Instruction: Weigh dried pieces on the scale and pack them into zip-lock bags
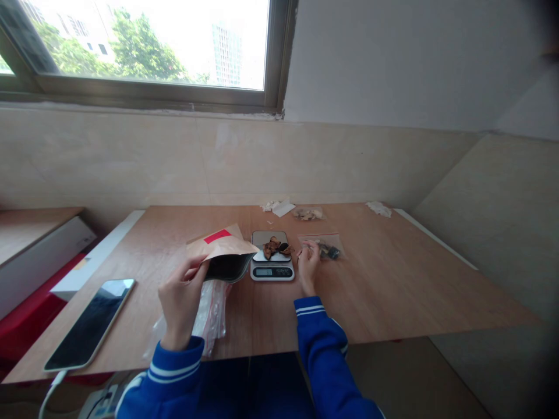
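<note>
Crumpled clear plastic bags at seven o'clock from the white, metal-topped scale could snag the left hand, whose grip pinches an open brown paper pouch at nine. If it drifts, the pouch might press the scale and skew its reading. At three, the right hand, whose grip I cannot tell, could knock curled brown dried pieces off the scale.

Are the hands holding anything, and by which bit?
The left hand holds the bag by its open mouth's edge. For the right hand, I can't tell.
</note>
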A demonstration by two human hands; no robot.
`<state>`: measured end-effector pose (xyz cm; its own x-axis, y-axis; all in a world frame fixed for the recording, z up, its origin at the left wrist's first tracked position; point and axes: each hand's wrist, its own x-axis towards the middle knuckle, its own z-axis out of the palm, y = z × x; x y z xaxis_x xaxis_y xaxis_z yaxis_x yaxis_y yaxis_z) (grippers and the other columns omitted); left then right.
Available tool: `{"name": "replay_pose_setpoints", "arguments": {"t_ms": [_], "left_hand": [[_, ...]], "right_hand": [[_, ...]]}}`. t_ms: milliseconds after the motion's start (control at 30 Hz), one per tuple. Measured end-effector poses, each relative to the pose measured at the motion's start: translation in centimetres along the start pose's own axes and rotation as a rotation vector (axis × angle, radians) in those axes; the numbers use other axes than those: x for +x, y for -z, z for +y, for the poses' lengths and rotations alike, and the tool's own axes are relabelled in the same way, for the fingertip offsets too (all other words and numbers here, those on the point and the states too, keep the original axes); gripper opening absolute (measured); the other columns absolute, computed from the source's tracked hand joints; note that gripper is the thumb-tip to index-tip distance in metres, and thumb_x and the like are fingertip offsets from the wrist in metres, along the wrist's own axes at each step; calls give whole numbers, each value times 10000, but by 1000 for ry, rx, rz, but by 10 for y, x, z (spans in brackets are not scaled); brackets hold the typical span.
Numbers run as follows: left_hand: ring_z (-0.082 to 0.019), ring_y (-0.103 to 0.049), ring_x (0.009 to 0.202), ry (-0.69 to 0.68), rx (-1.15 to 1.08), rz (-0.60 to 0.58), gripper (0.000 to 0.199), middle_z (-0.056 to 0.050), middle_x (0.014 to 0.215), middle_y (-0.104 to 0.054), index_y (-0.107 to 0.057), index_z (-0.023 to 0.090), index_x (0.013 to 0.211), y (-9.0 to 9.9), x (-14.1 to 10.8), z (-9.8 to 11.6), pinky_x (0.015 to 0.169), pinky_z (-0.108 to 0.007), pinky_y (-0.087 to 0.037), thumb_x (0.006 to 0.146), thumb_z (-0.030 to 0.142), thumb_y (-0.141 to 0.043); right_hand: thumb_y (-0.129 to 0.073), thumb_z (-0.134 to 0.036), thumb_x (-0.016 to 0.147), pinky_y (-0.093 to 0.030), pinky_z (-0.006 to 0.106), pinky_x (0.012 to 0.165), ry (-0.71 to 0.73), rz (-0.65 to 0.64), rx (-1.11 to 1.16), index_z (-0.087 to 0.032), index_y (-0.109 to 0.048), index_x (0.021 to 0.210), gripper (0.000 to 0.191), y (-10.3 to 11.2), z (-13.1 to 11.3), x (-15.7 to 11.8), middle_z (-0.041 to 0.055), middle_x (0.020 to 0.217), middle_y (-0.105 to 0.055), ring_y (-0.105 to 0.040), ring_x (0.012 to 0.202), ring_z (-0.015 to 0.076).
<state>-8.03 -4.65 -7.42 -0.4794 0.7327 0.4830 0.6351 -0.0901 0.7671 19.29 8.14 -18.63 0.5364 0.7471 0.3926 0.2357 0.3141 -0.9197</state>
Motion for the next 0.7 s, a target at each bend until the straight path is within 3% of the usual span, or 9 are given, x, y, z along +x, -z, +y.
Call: {"name": "replay_pose_setpoints", "arguments": {"t_ms": [167, 367, 533, 700], "left_hand": [[-192, -737, 777, -2, 5, -8, 202, 37, 765, -753, -744, 285, 884, 0, -1, 0, 651, -219, -511, 813, 451, -652], [-199, -738, 792, 0, 15, -20, 227, 36, 782, -756, -743, 281, 890, 0, -2, 0, 655, -226, -509, 818, 469, -640], [-203, -739, 796, 2, 24, -26, 233, 35, 780, -757, -745, 279, 903, -1, -1, -3, 668, -230, -513, 819, 467, -636], [-199, -740, 794, 14, 23, -28, 219, 40, 780, -759, -746, 287, 907, -1, -1, -4, 664, -226, -512, 808, 458, -652]], "right_hand": [[-421, -354, 845, -391, 291, 538, -90, -69, -60, -152, -654, 851, 308, 2, -4, -2, -21, 517, -512, -477, 484, 166], [-422, -412, 858, -443, 296, 614, 3, -114, -166, -150, -707, 806, 391, 3, -2, -2, 30, 569, -618, -554, 582, 196], [-413, -378, 862, -455, 296, 631, 50, -185, -209, -143, -704, 901, 376, 0, 0, -5, 35, 620, -632, -574, 606, 191], [-408, -331, 903, -442, 276, 564, 78, -18, -71, -126, -558, 1137, 346, -2, -6, -8, 11, 679, -579, -541, 559, 153]]}}
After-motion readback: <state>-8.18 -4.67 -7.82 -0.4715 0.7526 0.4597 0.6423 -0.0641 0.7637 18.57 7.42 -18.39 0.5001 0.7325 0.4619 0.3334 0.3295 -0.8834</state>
